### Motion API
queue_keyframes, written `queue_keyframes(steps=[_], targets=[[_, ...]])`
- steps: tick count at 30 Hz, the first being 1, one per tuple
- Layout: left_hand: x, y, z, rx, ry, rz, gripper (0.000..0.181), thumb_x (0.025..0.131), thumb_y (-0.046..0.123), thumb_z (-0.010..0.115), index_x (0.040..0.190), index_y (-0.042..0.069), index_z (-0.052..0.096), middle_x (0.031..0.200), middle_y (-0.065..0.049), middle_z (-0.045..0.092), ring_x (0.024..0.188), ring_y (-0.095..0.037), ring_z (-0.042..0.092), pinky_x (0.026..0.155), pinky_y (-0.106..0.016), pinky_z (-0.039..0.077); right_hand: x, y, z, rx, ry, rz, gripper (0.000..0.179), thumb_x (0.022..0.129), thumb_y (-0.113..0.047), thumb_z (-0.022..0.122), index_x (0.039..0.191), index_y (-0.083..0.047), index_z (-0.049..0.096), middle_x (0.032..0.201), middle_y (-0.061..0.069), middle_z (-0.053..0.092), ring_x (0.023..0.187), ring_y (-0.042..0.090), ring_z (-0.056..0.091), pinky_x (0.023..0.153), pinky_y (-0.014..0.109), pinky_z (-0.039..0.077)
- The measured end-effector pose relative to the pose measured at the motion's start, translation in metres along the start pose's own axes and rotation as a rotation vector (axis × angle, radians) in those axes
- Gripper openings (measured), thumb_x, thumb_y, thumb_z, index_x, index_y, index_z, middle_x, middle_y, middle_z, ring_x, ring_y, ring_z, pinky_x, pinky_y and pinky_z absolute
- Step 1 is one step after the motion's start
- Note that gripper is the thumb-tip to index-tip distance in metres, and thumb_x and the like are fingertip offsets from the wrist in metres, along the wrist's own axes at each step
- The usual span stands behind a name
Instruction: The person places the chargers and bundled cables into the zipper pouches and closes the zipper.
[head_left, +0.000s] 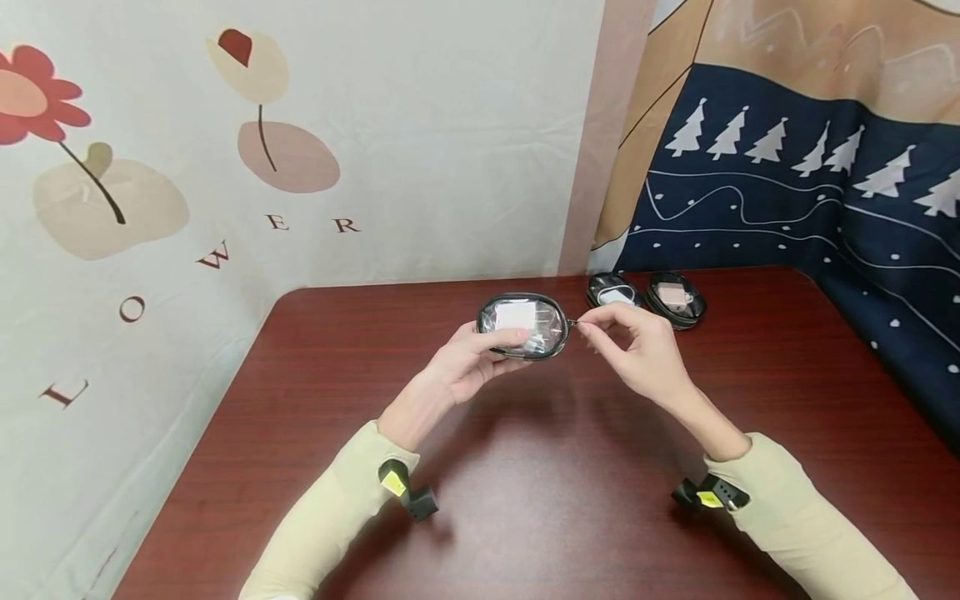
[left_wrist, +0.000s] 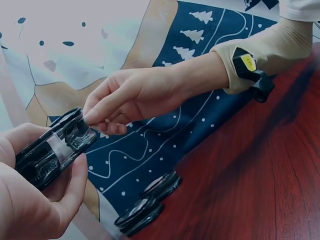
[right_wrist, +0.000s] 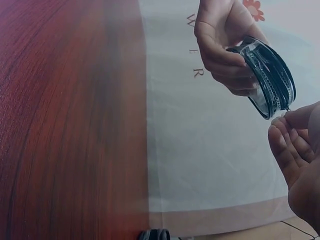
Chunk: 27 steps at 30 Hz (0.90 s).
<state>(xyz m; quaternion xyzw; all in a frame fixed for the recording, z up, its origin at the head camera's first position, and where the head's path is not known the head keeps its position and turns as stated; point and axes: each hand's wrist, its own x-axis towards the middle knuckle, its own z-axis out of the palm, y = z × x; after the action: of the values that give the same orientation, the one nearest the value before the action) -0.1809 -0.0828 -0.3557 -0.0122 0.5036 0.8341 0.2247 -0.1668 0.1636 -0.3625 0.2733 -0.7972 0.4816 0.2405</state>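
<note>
A small clear oval zip pouch [head_left: 551, 321] with black edging is held up over the table, a white card and other white items showing through its side. My left hand [head_left: 472, 358] grips it by one end, thumb across the clear face and fingers behind. At the other end my right hand [head_left: 637, 346] pinches the small zip pull between thumb and fingertips. In the right wrist view the zip runs along the narrow side of the pouch [right_wrist: 272, 80], and it looks closed. The left wrist view shows the pouch [left_wrist: 57, 147] edge-on, partly hidden by my left hand [left_wrist: 40, 195].
Two similar black-edged pouches lie at the table's back edge: one [head_left: 611, 290] partly behind my right hand, the other [head_left: 677, 298] just right of it. The dark red wooden table [head_left: 525, 500] meets a printed cloth [head_left: 450, 167] at the back.
</note>
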Motion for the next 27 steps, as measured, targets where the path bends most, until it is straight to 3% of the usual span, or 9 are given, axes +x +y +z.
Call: queue_keyframes(steps=[8, 14, 22, 27], targets=[[0.0, 0.001, -0.001, 0.0, 0.019, 0.009, 0.034, 0.091, 0.006, 0.063, 0.125, 0.002, 0.058, 0.105, -0.013, 0.066, 0.089, -0.022, 0.068, 0.082, -0.036, 0.057, 0.001, 0.002, 0.001, 0.003, -0.008, 0.006, 0.016, 0.088, 0.002, 0.075, 0.098, -0.011, 0.076, 0.089, -0.004, 0.072, 0.072, 0.008, 0.063, 0.066, 0.015, 0.049], [-0.001, 0.002, -0.001, 0.027, 0.043, 0.043, 0.028, 0.089, 0.001, 0.063, 0.117, -0.003, 0.061, 0.095, -0.011, 0.07, 0.083, -0.02, 0.068, 0.079, -0.034, 0.058, 0.0, 0.002, 0.0, -0.019, -0.02, 0.011, 0.016, 0.088, 0.002, 0.076, 0.098, -0.01, 0.076, 0.088, -0.005, 0.072, 0.072, 0.007, 0.063, 0.067, 0.015, 0.049], [0.002, 0.001, 0.006, -0.004, 0.141, 0.081, 0.034, 0.089, 0.001, 0.067, 0.123, -0.006, 0.061, 0.097, -0.012, 0.069, 0.083, -0.019, 0.069, 0.081, -0.033, 0.058, -0.003, 0.002, 0.001, -0.085, -0.023, -0.04, 0.016, 0.085, 0.001, 0.078, 0.096, -0.01, 0.076, 0.087, -0.006, 0.072, 0.074, 0.006, 0.062, 0.068, 0.022, 0.049], [0.005, 0.002, 0.01, -0.058, 0.2, 0.098, 0.035, 0.089, 0.001, 0.069, 0.122, -0.006, 0.06, 0.101, -0.014, 0.066, 0.086, -0.02, 0.068, 0.085, -0.036, 0.058, -0.007, -0.001, 0.006, -0.071, -0.045, -0.04, 0.016, 0.085, 0.001, 0.077, 0.097, -0.011, 0.076, 0.089, -0.006, 0.073, 0.075, 0.007, 0.061, 0.068, 0.019, 0.047]])
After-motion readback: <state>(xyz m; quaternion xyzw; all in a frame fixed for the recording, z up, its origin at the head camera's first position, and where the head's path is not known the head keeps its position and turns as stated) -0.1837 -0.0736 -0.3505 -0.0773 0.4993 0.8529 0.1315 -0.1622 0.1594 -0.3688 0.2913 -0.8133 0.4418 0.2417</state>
